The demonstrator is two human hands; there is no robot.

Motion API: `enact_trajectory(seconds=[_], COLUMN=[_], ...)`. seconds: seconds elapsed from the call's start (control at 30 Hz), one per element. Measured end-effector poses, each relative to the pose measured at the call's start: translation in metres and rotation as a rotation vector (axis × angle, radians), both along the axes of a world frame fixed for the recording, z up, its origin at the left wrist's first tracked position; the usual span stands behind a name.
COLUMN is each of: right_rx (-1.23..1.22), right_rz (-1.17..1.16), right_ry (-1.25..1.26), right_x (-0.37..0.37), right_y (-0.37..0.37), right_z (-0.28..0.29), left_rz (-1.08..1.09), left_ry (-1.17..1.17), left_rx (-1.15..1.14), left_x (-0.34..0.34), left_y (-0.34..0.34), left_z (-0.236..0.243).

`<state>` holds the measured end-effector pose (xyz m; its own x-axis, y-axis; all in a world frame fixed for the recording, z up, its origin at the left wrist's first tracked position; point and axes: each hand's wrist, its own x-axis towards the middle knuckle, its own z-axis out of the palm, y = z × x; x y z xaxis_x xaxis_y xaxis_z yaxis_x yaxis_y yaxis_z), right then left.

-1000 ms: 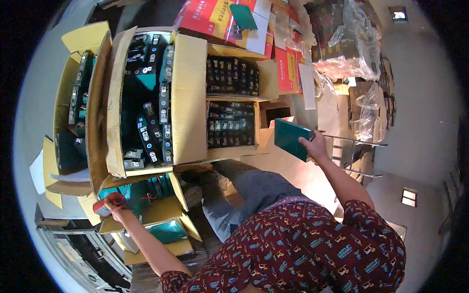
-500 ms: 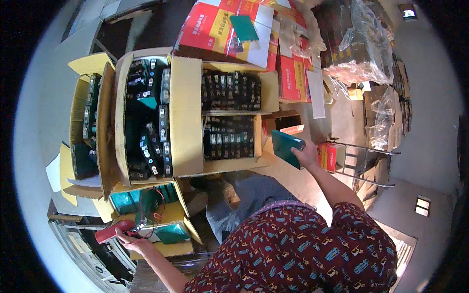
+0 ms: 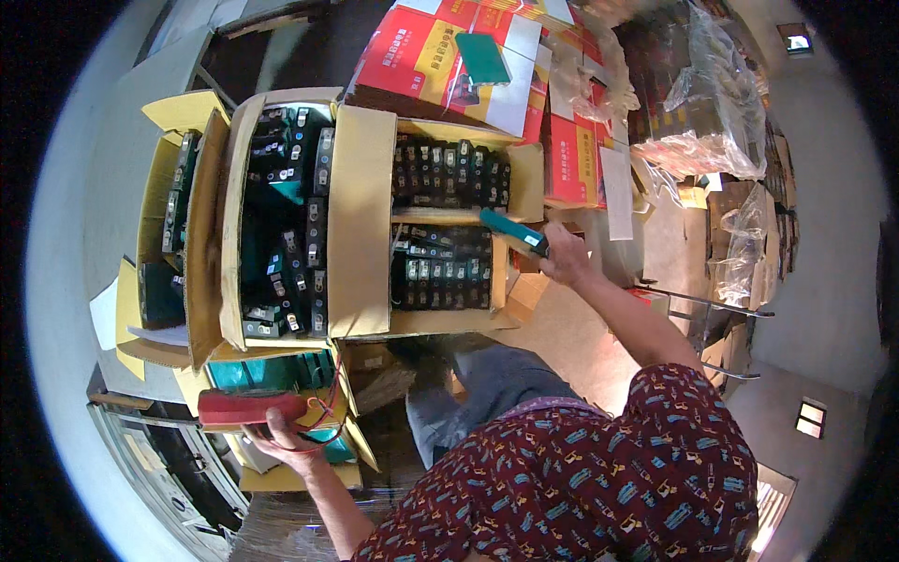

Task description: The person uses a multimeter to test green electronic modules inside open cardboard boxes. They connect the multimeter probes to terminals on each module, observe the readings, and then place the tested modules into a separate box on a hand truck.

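My right hand (image 3: 567, 257) grips the end of a flat green battery (image 3: 511, 231), held edge-up over the right side of an open carton (image 3: 527, 183). That carton holds rows of dark batteries (image 3: 446, 272) with metal terminals on top, in two sections. At lower left, my left hand (image 3: 288, 442) holds a red handheld tester (image 3: 245, 408) with thin red leads (image 3: 328, 412) trailing from it. The tester is above a lower open carton (image 3: 361, 445) with green batteries (image 3: 248, 373) in it. What the leads' ends touch is hidden.
Another open carton (image 3: 229, 225) of loosely set batteries stands left of centre, with a narrower one (image 3: 150, 244) beside it. Red and yellow cartons (image 3: 398, 56) at the back carry a green battery (image 3: 482, 59). Plastic-wrapped stacks (image 3: 698, 112) and a metal cart frame (image 3: 716, 307) are at right.
My right hand has moved up and left, bringing the green battery to the carton and turning it edge-up. My left hand has moved right and slightly up with the red tester.
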<state>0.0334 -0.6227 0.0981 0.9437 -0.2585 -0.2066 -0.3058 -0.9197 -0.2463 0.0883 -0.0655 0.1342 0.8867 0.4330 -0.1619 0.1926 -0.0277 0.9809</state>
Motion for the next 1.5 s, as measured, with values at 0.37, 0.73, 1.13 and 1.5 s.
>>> enact_trajectory(seconds=[0.37,0.73,1.13,1.5], right_rx=[-0.007,0.016,0.181,0.130], right_rz=[0.365,0.308,0.271,0.341], right_ry=[0.064,0.078,0.101,0.172], right_x=[-0.024,-0.013,-0.001,0.028], right_y=[-0.015,-0.029,0.028,0.042], right_z=[0.007,-0.049,-0.080,-0.098], left_rz=[-0.068,-0.179,-0.261,-0.128], left_ry=[0.033,-0.012,-0.048,-0.115], left_rx=[-0.091,-0.044,0.003,0.022], left_x=[-0.031,-0.054,-0.050,-0.021], left_y=[-0.015,-0.017,-0.038,0.002], left_z=[-0.018,-0.037,-0.048,-0.037])
